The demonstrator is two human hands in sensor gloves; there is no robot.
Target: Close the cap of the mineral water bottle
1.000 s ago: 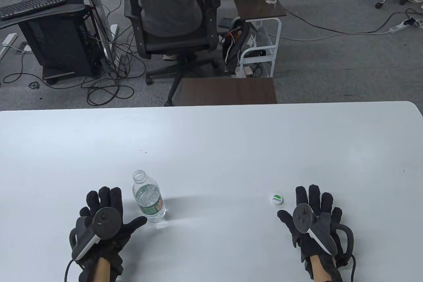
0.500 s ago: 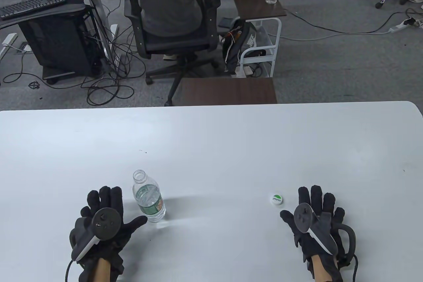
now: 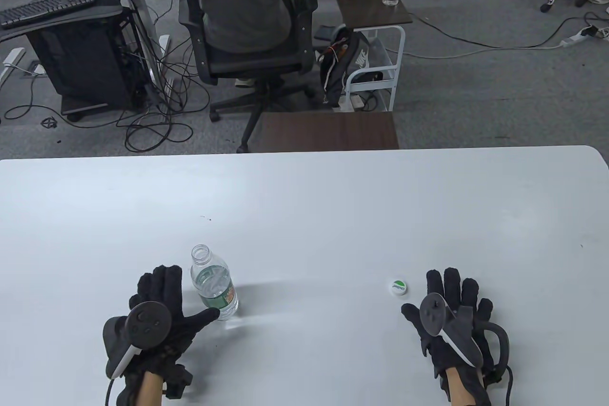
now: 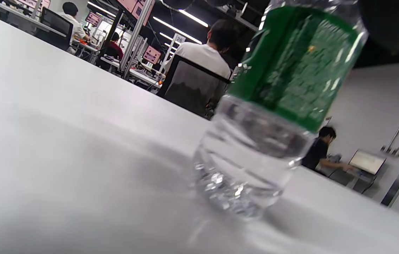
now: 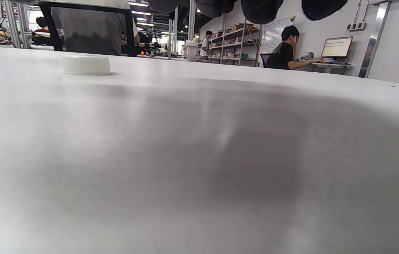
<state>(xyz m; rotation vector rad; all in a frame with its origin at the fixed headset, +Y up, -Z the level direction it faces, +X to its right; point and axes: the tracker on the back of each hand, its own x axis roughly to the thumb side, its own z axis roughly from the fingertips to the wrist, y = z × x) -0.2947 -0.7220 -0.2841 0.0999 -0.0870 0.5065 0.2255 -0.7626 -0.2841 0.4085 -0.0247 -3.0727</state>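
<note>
The uncapped bottle [image 3: 214, 284] stands upright near the worktop's [image 3: 304, 196] front edge, broad bare surface beyond. The left hand [image 3: 159, 315], grip spread, thumb nearly touching it. The cap [image 3: 398, 287] lies just beside the right hand [image 3: 449, 318], spread flat, holding nothing.

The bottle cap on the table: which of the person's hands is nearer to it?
Right. The right hand lies open just beside the cap, not touching; the left hand is far across the table by the bottle.
</note>
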